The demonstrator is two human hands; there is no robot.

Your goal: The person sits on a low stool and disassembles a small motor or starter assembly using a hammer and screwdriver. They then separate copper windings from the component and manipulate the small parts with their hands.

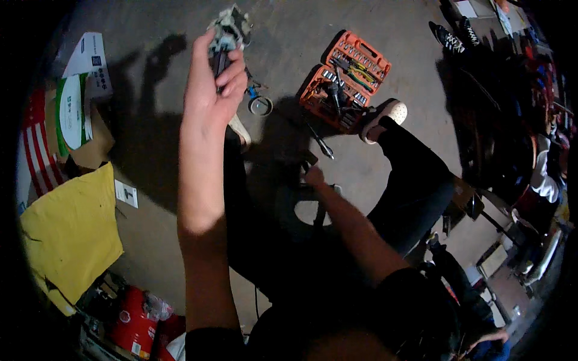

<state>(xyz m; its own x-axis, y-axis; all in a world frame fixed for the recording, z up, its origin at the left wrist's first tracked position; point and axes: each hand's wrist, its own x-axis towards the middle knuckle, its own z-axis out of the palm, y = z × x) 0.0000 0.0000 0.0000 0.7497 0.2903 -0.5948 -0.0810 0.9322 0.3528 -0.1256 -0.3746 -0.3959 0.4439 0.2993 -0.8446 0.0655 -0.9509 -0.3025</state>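
Observation:
My left hand [214,81] is raised at upper centre, fingers closed on a dark object [219,63] with a crumpled pale-grey rag [230,25] at its top. My right hand [313,175] is low between my legs, closed on a dark object too dim to name. Past it lie a long dark metal tool [325,146] with a silver tip and an open orange socket case [373,54] with sockets, pliers and a black tool. A metal ring [260,106] and a small blue item [252,92] lie beside my left hand.
At left are cardboard [99,141], white-and-green boxes [74,108], a yellow sheet [69,234] and a red container [132,322]. Shoes [448,37] and dark clutter [530,168] line the right. Another person's hand [484,340] shows at lower right. My pale clogs [392,111] flank the tools.

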